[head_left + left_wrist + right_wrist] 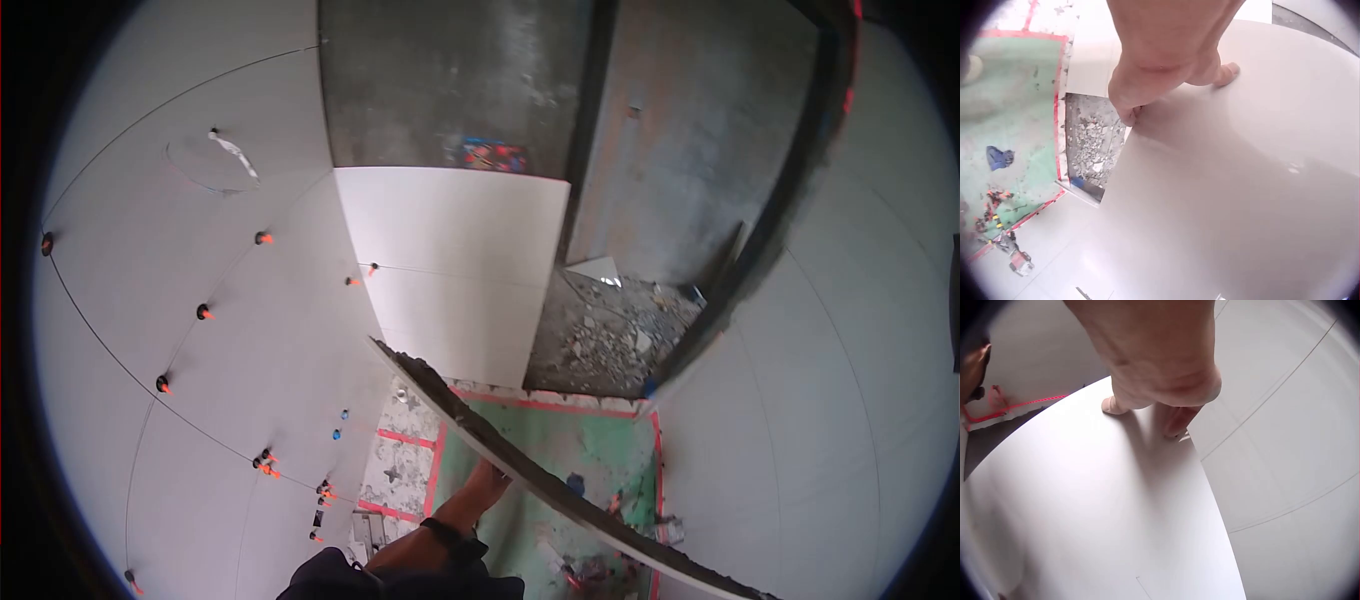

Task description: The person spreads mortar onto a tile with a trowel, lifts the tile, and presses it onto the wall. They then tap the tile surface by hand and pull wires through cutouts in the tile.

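Note:
A large pale tile (582, 521) is seen nearly edge-on in the head view, slanting down to the right, with grey mortar (440, 388) on its far side. My left hand (487, 481) grips it at its near side. From the left wrist, my left hand (1163, 69) shows its thumb on the smooth face of the tile (1210, 194) and its other fingers at an edge. My right hand (1160, 369) holds the tile (1085, 487) in the right wrist view, thumb on the face and fingers at the edge; the slab hides it from the head view.
Pale tiled wall (110, 300) with orange-and-black clips (203, 312) stands left, another tiled wall (830, 400) right. White panel (455, 250) and grey bare wall (450, 80) are ahead. Rubble (600, 335) lies beyond green floor covering (520, 420), which holds tools (1016, 250) and a blue item (999, 158).

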`<state>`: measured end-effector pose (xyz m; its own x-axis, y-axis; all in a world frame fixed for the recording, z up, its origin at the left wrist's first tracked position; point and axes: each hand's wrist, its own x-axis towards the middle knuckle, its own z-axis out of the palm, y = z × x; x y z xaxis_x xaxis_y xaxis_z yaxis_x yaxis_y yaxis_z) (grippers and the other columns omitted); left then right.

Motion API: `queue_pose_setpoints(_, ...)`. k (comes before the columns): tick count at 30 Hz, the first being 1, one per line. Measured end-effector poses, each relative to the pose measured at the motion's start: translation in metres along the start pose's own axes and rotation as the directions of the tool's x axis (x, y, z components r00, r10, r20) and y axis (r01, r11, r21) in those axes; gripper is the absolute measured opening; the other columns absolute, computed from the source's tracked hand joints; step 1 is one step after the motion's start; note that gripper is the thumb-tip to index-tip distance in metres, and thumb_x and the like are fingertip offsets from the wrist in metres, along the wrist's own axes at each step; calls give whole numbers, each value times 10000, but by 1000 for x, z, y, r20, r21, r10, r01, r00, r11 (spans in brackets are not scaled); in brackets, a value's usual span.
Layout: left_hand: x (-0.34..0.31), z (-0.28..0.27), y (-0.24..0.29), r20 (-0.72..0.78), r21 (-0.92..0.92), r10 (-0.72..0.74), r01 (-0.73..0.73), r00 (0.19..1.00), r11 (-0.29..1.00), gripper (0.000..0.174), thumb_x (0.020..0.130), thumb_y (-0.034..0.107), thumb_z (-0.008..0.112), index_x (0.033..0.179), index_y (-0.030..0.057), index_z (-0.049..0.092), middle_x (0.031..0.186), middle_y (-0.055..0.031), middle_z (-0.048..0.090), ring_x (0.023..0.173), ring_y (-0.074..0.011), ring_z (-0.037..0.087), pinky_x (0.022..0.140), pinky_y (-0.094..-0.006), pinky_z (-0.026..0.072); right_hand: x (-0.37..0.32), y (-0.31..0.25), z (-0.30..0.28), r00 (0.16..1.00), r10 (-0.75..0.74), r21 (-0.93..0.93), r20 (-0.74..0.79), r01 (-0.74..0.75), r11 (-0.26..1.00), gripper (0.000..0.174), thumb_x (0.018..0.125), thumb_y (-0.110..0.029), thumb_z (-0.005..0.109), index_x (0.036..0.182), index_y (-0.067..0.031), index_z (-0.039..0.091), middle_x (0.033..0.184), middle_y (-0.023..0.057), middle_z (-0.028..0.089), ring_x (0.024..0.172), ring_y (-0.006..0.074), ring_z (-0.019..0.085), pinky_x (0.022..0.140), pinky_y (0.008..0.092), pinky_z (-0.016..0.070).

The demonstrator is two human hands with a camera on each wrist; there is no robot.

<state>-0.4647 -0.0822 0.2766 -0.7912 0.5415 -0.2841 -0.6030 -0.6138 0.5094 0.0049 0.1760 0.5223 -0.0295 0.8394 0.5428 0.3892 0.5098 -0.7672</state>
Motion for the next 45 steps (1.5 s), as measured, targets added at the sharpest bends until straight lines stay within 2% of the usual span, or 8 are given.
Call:
queue_pose_setpoints(7,75,65,184,-172,70,87,-76,981,995,596,984,581,429,1251,61,546,1153,-123,600,1042,-242,604,943,-405,494,85,-117,195,958,-264,-13,-108,265,964,786,868,-679,568,1041,88,597,867,218,628,743,305,591,650,415,497)
queue_pose_setpoints(11,125,88,251,-175,162,220,-192,960,968,700,971,630,385,1272,13,519,1118,-170,588,1027,-260,605,956,-408,493,151,-173,297,872,-451,-39,-193,452,891,687,914,-599,568,1076,67,603,905,218,646,767,286,614,672,425,502)
queue_pose_setpoints(14,164,111,300,-204,189,321,-285,925,940,666,982,594,412,1266,1,520,1100,-170,598,1019,-264,609,922,-410,516,225,-152,404,905,-306,216,-295,375,901,642,990,-429,519,1311,126,499,1232,234,603,1091,294,607,914,397,499)
queue_pose_setpoints(17,209,122,345,-214,313,487,-413,847,855,658,988,557,446,1219,-53,535,1083,-188,616,996,-275,628,908,-407,530,263,-209,494,878,-281,287,-387,404,869,491,991,-317,480,1241,99,557,1151,146,619,986,224,601,837,347,492)
queue_pose_setpoints(18,221,131,358,-240,248,549,-496,800,832,589,943,520,583,1015,-65,577,923,-119,633,819,-210,656,802,-350,569,270,-233,514,925,-252,370,-283,348,861,513,1003,-311,478,1287,115,518,1171,172,624,1004,241,602,869,352,488)
queue_pose_setpoints(21,242,156,409,-334,306,612,-532,717,790,561,929,474,631,977,-81,570,908,-136,645,766,-202,664,746,-327,586,310,-292,584,945,-209,527,-251,315,789,477,1001,-278,505,1269,115,532,1148,179,638,977,236,608,855,336,490)
queue_pose_setpoints(30,319,163,539,-324,511,815,-636,481,578,473,879,414,717,724,-3,556,666,-80,595,568,-148,625,573,-277,580,368,-476,716,938,-310,682,-158,331,652,485,983,-331,583,1182,112,600,1051,142,679,890,189,629,800,295,500)
queue_pose_setpoints(45,374,141,659,-316,626,843,-572,436,530,470,850,417,745,723,1,565,660,-86,611,571,-127,619,549,-260,561,348,-613,821,915,-385,658,-123,366,658,533,949,-429,619,1107,78,663,984,103,699,834,157,643,740,282,513)
